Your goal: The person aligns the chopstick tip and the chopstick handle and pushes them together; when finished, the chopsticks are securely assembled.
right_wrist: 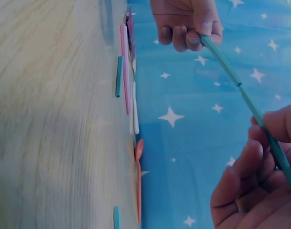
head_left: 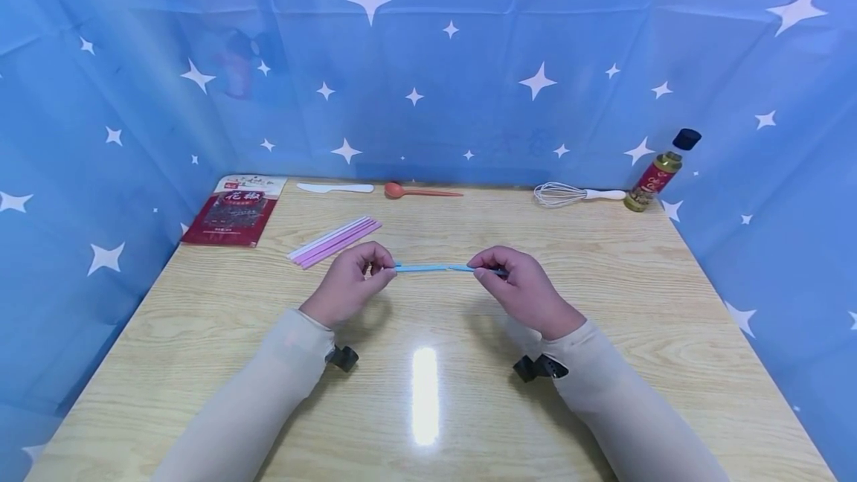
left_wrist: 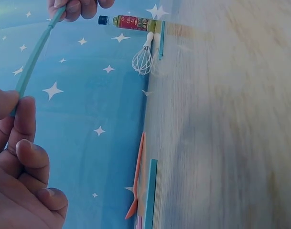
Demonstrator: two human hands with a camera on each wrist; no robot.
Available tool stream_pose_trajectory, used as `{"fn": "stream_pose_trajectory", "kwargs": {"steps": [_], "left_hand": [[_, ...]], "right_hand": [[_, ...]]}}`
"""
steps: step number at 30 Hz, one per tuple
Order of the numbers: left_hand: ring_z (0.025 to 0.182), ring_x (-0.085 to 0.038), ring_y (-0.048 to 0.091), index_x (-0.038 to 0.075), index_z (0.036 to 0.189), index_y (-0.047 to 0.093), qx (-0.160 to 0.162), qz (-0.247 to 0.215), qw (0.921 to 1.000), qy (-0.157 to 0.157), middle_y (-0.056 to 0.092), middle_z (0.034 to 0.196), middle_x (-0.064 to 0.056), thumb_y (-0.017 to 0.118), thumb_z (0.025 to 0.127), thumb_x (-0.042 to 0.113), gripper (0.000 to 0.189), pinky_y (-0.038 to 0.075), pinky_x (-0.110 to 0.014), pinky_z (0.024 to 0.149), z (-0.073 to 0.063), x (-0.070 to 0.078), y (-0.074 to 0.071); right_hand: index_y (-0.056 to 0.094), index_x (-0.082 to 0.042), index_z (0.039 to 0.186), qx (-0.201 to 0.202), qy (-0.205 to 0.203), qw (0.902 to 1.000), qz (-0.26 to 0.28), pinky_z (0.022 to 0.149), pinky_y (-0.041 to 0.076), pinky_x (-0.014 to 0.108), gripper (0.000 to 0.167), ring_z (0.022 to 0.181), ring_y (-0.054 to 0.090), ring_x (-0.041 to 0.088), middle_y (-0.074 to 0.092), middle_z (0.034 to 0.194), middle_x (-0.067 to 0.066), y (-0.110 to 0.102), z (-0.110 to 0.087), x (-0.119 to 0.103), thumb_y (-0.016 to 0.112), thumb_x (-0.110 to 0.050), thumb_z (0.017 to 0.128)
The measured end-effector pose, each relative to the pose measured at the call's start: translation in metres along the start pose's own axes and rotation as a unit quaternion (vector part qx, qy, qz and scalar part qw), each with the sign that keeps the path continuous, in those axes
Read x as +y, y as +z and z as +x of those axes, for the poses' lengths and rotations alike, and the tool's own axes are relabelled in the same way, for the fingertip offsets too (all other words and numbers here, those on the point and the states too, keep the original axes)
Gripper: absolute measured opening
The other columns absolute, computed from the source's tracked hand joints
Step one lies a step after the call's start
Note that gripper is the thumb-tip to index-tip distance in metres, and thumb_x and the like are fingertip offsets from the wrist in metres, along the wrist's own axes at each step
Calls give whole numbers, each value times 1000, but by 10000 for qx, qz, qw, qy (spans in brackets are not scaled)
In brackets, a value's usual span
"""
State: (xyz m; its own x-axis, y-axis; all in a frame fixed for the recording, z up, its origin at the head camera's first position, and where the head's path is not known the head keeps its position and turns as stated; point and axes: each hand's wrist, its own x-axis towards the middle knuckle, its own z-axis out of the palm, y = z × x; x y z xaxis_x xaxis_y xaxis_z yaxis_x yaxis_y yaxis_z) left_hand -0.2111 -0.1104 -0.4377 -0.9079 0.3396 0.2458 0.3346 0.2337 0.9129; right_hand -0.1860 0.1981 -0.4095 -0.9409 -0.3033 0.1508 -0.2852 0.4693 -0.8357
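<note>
Between the two hands stretches a slim blue plastic stick (head_left: 422, 268). A wider section and a thinner one meet near its middle, and in the left wrist view the stick (left_wrist: 35, 59) slants slightly at that joint. My left hand (head_left: 355, 277) pinches the wider section's end between thumb and forefinger. My right hand (head_left: 522, 285) pinches the thinner section (right_wrist: 253, 107), whose far end runs across the palm in the right wrist view. Two more blue pieces lie on the table: one (left_wrist: 151, 195) on the left side, another (left_wrist: 162, 40) toward the right.
White and pink sticks (head_left: 335, 242) lie beyond the left hand, near a red spice packet (head_left: 230, 213). Along the back are a white knife (head_left: 335, 188), an orange spoon (head_left: 422, 192), a whisk (head_left: 569, 194) and an oil bottle (head_left: 652, 181). A starry blue cloth (head_left: 428, 58) surrounds the table (head_left: 428, 326).
</note>
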Motion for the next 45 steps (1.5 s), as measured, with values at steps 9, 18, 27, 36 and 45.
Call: {"fn": "stream_pose_trajectory", "kwargs": {"steps": [9,18,27,36,45], "left_hand": [[79,-18,51,5,96,67,25,-27,10000,-26,61,85,0,70,99,4,4,43,-27,72,-2,1,1],[78,-18,52,10,95,68,21,-42,10000,-50,62,85,-1,70,99,3,8,43,-27,71,-1,-1,4],[79,-20,53,9,101,75,-33,300,9995,78,65,87,1,72,99,8,3,42,-28,71,-2,1,5],[80,-18,54,8,95,71,-125,197,9994,245,66,89,0,69,100,3,7,42,-29,73,-3,5,6],[77,-17,52,10,92,68,-221,161,9988,395,65,88,-2,67,100,0,13,42,-30,71,-5,9,9]], "right_hand": [[73,-9,113,12,2,10000,-40,66,47,28,12,77,54,24,67,97,12,2,0,-1,65,-11,105],[73,-6,113,-62,-26,10000,62,63,46,27,12,73,52,20,67,94,11,1,-2,-6,65,-9,105],[73,-5,112,-196,17,9996,200,64,47,27,11,73,52,20,67,96,14,0,-1,-3,67,-9,104],[68,-7,107,-282,28,9993,262,64,46,27,4,72,50,19,62,93,7,1,-1,-3,65,-7,104],[65,-2,105,-264,-243,9987,359,64,45,26,4,73,49,17,59,93,10,2,-3,-2,62,-4,105]]}}
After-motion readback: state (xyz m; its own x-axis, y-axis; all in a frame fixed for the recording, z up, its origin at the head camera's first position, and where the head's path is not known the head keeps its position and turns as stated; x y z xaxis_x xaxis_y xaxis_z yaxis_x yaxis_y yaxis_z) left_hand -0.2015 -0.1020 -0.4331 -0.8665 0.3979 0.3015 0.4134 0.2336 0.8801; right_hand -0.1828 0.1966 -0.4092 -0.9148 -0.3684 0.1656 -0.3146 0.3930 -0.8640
